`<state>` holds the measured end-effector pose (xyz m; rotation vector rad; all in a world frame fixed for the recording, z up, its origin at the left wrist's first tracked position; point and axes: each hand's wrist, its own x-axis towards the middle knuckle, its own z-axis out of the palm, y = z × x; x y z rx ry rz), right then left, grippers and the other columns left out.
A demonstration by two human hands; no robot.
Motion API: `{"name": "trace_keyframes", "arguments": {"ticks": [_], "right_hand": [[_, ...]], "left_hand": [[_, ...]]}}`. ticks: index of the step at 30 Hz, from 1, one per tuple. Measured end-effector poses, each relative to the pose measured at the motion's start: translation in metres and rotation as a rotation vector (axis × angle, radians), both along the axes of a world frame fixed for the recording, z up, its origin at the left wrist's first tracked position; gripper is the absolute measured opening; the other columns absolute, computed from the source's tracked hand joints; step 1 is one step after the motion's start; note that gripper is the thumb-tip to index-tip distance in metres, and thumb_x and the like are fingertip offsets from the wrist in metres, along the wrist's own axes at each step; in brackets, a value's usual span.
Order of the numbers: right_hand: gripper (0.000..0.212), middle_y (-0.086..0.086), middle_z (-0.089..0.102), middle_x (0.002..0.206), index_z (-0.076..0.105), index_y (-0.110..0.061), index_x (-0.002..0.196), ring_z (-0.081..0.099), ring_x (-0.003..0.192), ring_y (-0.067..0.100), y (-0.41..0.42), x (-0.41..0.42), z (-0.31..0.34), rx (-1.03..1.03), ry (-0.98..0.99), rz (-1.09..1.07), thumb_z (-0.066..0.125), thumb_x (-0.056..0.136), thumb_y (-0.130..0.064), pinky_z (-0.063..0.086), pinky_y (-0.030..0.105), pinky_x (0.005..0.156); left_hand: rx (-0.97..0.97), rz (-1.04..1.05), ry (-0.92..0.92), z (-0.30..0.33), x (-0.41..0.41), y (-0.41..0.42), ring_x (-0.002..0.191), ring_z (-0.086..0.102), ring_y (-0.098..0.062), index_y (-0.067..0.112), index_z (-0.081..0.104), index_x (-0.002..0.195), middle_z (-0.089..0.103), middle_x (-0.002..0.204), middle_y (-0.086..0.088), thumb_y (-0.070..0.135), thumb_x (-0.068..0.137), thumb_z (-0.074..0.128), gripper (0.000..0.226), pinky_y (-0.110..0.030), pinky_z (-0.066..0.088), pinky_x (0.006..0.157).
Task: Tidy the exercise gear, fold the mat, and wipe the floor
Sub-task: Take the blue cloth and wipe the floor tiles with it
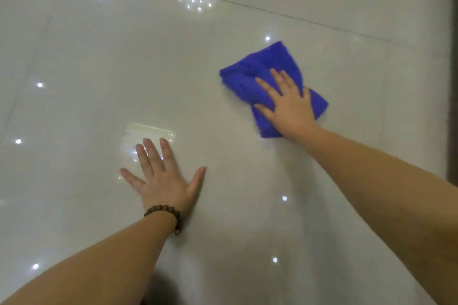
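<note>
one blue cloth (270, 82), two hands, one bead bracelet (165, 212)

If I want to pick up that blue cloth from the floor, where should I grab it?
Probably pinch the far corner of the blue cloth, coming from above. It lies flat and bunched on the floor, and the right hand presses on its near half, leaving that corner free.

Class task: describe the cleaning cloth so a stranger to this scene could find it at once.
Start with the glossy pale tiled floor dotted with light reflections. Follow the right hand, which presses flat on a crumpled blue cloth. It is the only strongly coloured thing here.
</note>
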<state>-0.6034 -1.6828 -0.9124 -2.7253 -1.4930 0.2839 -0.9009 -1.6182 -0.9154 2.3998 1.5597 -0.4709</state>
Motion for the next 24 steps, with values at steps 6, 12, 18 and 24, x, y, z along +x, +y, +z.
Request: {"name": "trace_keyframes", "arguments": {"ticks": [6,12,18,24], "right_hand": [[0.064,-0.001,0.004,0.160,0.013,-0.033,0.151,0.003,0.146,0.021,-0.120,0.092,0.015,-0.060,0.081,-1.063,0.027,0.094,-0.061,0.009,0.061,0.112],[0.060,0.001,0.025,0.156,0.029,-0.038,0.145,0.021,0.143,0.024,-0.019,-0.086,-0.006,0.046,-0.051,-0.190,0.034,0.089,-0.059,0.022,0.057,0.107],[0.060,-0.002,0.025,0.156,0.029,-0.041,0.144,0.022,0.143,0.020,-0.047,0.005,-0.004,0.041,-0.046,-0.248,0.032,0.089,-0.064,0.024,0.056,0.106],[0.064,0.000,0.011,0.159,0.018,-0.039,0.148,0.008,0.146,0.021,-0.110,0.033,0.007,-0.048,0.047,-0.579,0.032,0.091,-0.064,0.015,0.061,0.111]], "left_hand": [[0.010,-0.001,0.010,0.001,0.000,-0.001,0.144,-0.027,-0.026,0.016,-0.015,0.152,-0.019,0.159,-0.014,0.084,0.078,0.007,0.103,-0.069,-0.007,0.110],[0.021,-0.009,0.012,0.000,0.000,-0.001,0.145,-0.024,-0.027,0.016,-0.012,0.152,-0.015,0.160,-0.014,0.084,0.076,0.003,0.104,-0.069,-0.006,0.110],[0.013,-0.011,-0.009,0.002,0.000,-0.002,0.145,-0.024,-0.026,0.016,-0.012,0.152,-0.015,0.160,-0.014,0.084,0.076,0.002,0.104,-0.068,-0.007,0.111],[0.006,-0.014,-0.016,0.002,-0.003,-0.001,0.144,-0.027,-0.025,0.016,-0.015,0.152,-0.017,0.160,-0.014,0.084,0.077,0.004,0.102,-0.068,-0.009,0.110]]}}
